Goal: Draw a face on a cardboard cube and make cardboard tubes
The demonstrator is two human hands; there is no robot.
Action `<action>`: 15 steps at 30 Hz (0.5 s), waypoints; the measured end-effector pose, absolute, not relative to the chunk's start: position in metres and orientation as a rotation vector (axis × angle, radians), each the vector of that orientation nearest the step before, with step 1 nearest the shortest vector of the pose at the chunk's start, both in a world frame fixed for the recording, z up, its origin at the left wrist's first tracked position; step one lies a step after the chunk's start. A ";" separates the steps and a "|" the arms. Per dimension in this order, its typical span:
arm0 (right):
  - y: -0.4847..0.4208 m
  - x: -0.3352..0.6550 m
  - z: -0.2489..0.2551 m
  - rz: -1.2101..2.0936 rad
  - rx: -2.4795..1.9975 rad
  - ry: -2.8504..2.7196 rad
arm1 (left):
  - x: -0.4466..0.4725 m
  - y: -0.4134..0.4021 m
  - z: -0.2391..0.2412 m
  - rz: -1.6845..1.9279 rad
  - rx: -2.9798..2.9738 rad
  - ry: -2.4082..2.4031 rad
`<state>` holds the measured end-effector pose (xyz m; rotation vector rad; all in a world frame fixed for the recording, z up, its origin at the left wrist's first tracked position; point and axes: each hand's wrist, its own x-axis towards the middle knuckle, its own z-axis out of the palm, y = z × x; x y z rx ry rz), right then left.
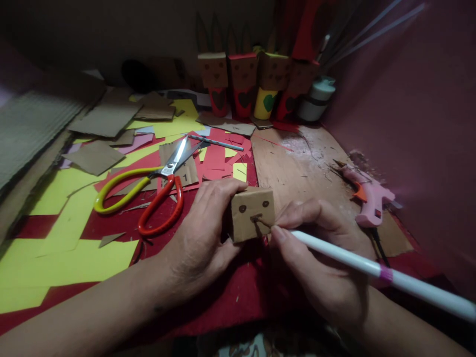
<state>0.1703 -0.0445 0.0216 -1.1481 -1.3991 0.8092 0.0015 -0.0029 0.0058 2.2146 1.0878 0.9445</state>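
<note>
My left hand (208, 228) is wrapped round a small cardboard box (247, 225) from its left side. Two dark round eyes and a dark nose mark are drawn on the box's front. In a pinch, my right hand (320, 258) grips a white paintbrush (345, 255) with a purple band. Its dark tip touches the nose area of the box. Just left of my left hand lie scissors (169, 171) with one yellow and one red handle, blades apart.
Several box-headed cardboard figures (243, 74) stand at the back, beside a pale-lidded jar (320, 96). A pink glue gun (368, 193) lies at right by the wall. Yellow paper (70, 260), cardboard scraps (94, 156) and a striped stick (217, 142) cover the left side.
</note>
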 end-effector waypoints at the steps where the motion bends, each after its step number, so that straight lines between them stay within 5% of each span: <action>1: -0.045 0.171 0.021 0.848 -1.149 -1.360 | 0.001 -0.003 0.006 0.945 2.214 1.082; 15: -0.041 0.170 0.025 0.874 -1.190 -1.299 | 0.002 -0.004 0.002 0.950 2.106 1.125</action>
